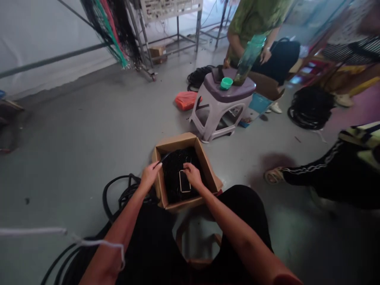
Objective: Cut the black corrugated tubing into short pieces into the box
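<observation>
In front of my knees stands an open cardboard box [209,168] filled with many small black pieces [172,174]. A phone [185,184] with a pale edge lies on top of them. At the box's left rim, my left hand [151,175] is closed on a thin black cable [166,156], whose end reaches over the box. My right hand [192,175] is over the contents, just beside the phone, its fingers pinched together. What those fingers hold, if anything, is too small to make out. Coiled black cable [127,192] lies by my left leg.
Ahead stands a purple-topped stool [218,93] bearing a green lid [226,83] and a clear green bottle [251,57]. A person [258,19] sits behind it. An orange bag [186,100] and a black coil [311,107] lie on the floor. Another person's leg [314,166] extends from the right.
</observation>
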A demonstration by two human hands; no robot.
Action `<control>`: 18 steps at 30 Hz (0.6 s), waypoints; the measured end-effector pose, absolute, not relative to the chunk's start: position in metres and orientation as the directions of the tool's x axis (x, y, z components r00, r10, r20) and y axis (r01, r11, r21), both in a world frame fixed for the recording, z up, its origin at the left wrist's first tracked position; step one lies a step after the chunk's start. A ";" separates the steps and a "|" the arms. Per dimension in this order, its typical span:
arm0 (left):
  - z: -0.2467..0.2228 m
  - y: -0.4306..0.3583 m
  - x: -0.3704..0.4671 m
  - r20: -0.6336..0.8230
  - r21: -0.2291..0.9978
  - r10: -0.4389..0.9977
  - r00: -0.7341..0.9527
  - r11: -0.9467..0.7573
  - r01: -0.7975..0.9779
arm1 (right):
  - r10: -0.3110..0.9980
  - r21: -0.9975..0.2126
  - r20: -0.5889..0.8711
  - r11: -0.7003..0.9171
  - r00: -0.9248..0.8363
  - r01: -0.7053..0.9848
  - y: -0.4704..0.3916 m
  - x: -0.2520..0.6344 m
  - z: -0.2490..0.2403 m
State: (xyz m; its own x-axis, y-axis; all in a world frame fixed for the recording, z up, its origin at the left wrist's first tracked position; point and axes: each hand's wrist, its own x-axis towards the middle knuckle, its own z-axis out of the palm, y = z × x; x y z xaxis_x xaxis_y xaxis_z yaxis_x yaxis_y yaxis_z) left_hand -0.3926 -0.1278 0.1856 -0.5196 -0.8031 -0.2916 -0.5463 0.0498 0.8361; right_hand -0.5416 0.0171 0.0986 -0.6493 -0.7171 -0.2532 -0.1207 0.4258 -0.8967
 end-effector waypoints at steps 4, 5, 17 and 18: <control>0.153 -0.113 -0.406 -0.433 0.886 -0.756 -0.491 -0.256 -0.386 | -0.610 -0.805 -0.497 0.590 -0.617 0.065 0.025 -0.546 0.038; 0.150 -0.107 -0.411 -0.490 0.870 -0.712 -0.504 -0.363 -0.334 | -0.585 -0.781 -0.549 0.614 -0.597 0.117 0.027 -0.545 0.027; 0.169 -0.134 -0.410 -0.553 0.792 -0.733 -0.396 -0.611 0.025 | -0.413 -0.596 -0.803 0.568 -0.429 0.568 0.031 -0.545 -0.008; 0.171 -0.136 -0.407 -0.529 0.818 -0.769 -0.360 -0.574 0.025 | -0.405 -0.583 -0.813 0.563 -0.419 0.586 0.034 -0.546 -0.012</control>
State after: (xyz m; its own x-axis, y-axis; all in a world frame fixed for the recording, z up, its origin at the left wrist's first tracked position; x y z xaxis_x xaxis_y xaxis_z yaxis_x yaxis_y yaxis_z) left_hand -0.4074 -0.1361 0.1709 -0.3599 -0.7687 -0.5287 0.0252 -0.5745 0.8182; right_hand -0.5457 0.0340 -0.0116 -0.4192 -0.4050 -0.8126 0.5859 0.5630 -0.5829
